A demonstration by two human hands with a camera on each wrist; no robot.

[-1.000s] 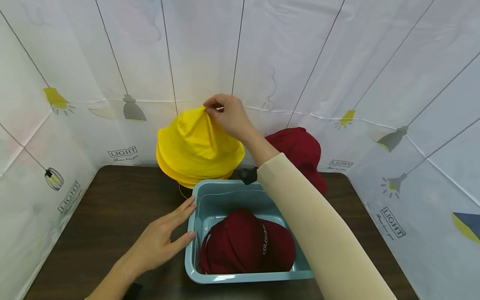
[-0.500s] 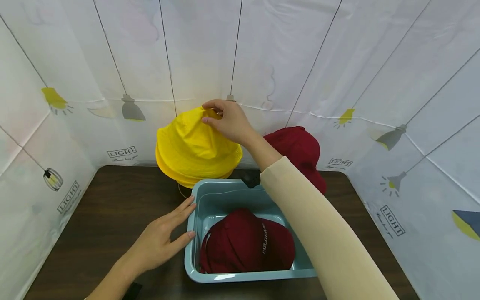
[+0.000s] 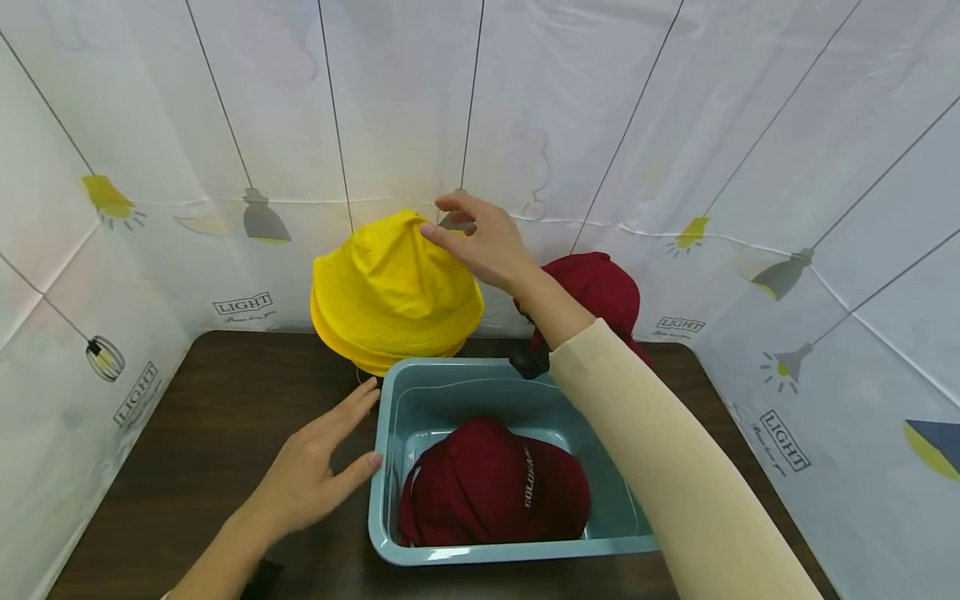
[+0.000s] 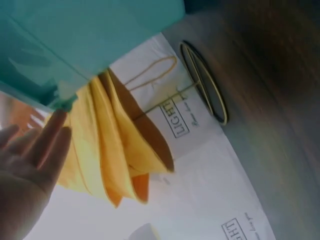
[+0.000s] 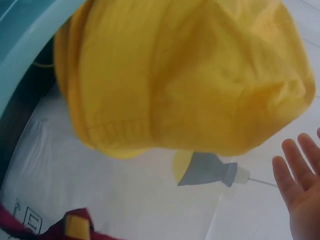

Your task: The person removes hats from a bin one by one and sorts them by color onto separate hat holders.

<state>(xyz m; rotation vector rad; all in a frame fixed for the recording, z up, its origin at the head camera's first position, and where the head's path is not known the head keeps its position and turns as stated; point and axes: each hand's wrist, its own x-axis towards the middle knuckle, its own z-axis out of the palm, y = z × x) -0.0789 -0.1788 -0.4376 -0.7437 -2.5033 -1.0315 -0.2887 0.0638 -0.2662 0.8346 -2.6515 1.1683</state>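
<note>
A stack of yellow bucket hats (image 3: 397,292) sits on a thin gold wire stand (image 4: 202,82) behind the basin. My right hand (image 3: 487,237) is just right of the top hat's crown, its fingers apart and holding nothing; the right wrist view shows a gap between this hand (image 5: 305,185) and the yellow hat (image 5: 200,75). My left hand (image 3: 311,467) has its fingers extended at the left rim of the blue basin (image 3: 382,500); whether the fingertips touch it I cannot tell. Inside the basin lies a maroon cap (image 3: 487,487) with white lettering across its front.
More maroon headwear (image 3: 600,287) stands at the back right, partly hidden by my right arm. A black object (image 3: 528,362) shows under that arm at the basin's far rim. White printed sheeting (image 3: 600,108) surrounds the dark wooden table (image 3: 225,417) at the back and sides.
My right hand has let go of the top yellow hat's crown and moved right. The hats stay on the stand. My left hand has shifted slightly left at the basin's rim.
</note>
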